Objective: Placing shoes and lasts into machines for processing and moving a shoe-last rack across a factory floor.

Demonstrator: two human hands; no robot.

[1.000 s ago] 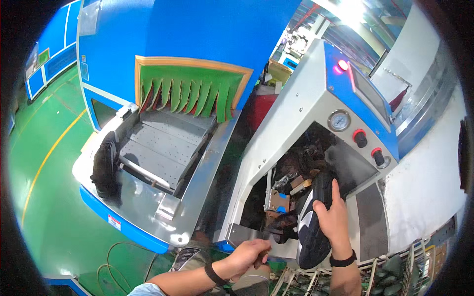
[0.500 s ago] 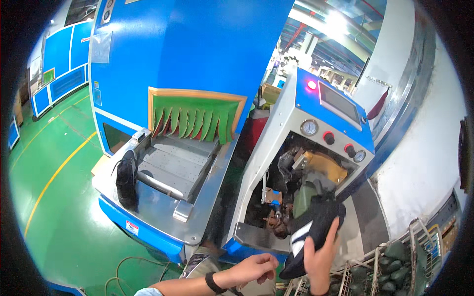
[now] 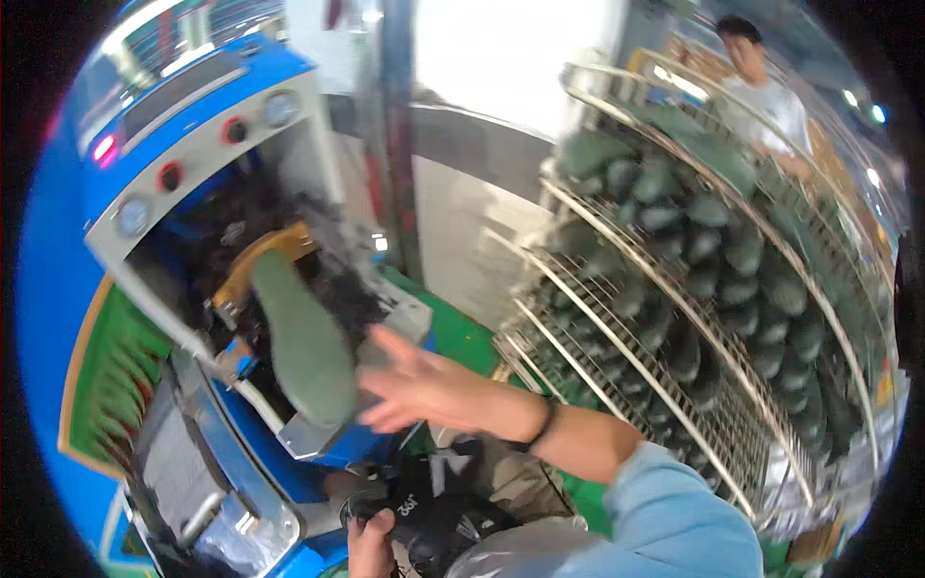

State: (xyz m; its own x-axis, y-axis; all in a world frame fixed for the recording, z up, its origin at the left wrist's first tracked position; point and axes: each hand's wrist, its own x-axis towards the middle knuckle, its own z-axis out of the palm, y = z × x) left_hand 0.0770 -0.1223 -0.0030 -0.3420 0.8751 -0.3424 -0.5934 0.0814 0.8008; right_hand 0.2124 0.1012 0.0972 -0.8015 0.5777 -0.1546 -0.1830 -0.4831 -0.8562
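Observation:
A green shoe last (image 3: 301,342) sticks out from the machine, sole side toward me, its wide end lowest. Beside that wide end is my right hand (image 3: 419,385), fingers spread and slightly blurred, with nothing in it. Whether a fingertip touches the last, I cannot tell. Low in the view, my left hand (image 3: 373,544) grips a black shoe (image 3: 424,501) with white markings, held close to my body. The thumb lies on top, and the other fingers are mostly hidden. A yellow-brown clamp piece (image 3: 252,268) sits around the upper end of the last.
The blue and grey machine (image 3: 332,183) has dials, red knobs and a screen. Left of it is an opening with a green strip curtain (image 3: 114,376). On the right, a wire rack (image 3: 655,385) holds several dark green lasts. Behind it stands another person (image 3: 766,116).
My view has swung right, bringing the rack and the other person in. The black shoe went from my right hand at the machine to my left hand; the last now shows bare.

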